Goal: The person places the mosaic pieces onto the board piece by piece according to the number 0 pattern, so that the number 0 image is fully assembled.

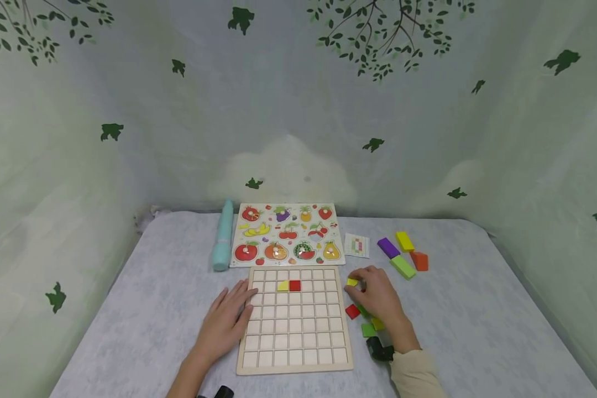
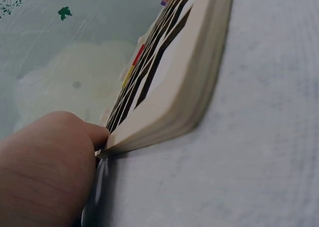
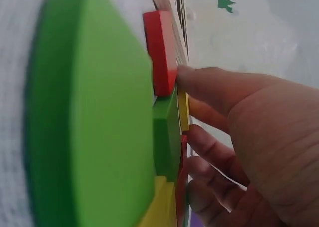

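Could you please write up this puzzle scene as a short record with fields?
Surface: grey cloth-covered table
Main board: wooden grid board, with a yellow piece and a red piece side by side in its second row
Left hand: flat, fingers straight, resting on the board's left edge
Right hand: pinches a small yellow block just right of the board
Loose pieces: red block, green block, purple block, orange block
Behind board: fruit puzzle, teal tube

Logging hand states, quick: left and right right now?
Left hand: open, fingers flat against the grid board edge.
Right hand: pinching a small yellow block.
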`<action>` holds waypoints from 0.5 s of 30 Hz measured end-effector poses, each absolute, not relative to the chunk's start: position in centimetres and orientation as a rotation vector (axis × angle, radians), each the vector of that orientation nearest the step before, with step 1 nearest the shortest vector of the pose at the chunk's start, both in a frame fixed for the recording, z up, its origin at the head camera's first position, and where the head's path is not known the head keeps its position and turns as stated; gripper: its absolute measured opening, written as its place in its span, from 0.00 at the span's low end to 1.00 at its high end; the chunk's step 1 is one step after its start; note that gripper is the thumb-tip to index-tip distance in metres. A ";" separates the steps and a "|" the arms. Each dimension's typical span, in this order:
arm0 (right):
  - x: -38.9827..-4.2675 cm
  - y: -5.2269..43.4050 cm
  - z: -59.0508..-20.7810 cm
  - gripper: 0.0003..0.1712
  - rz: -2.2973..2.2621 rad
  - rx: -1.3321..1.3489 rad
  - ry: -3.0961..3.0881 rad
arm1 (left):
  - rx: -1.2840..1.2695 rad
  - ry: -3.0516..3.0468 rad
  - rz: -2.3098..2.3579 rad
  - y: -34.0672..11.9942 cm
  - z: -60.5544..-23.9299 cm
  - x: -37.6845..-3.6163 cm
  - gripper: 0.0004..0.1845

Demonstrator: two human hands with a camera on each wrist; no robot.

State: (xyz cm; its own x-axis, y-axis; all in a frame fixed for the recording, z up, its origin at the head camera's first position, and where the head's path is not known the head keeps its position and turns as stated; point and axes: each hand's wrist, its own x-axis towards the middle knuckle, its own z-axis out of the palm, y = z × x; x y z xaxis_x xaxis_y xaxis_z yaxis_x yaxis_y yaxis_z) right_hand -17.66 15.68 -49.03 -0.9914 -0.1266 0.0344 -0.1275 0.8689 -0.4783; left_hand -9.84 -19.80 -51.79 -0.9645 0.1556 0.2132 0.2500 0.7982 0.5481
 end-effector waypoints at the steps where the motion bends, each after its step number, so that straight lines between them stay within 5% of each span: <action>1: -17.6 15.6 -49.0 0.17 0.775 0.209 -3.035 | -0.321 -2.825 -0.890 -19.8 -51.8 -9.8 0.20; 15: -17.7 14.8 -48.9 0.15 0.918 0.255 -2.937 | -0.326 -2.818 -0.894 -19.8 -51.8 -9.7 0.21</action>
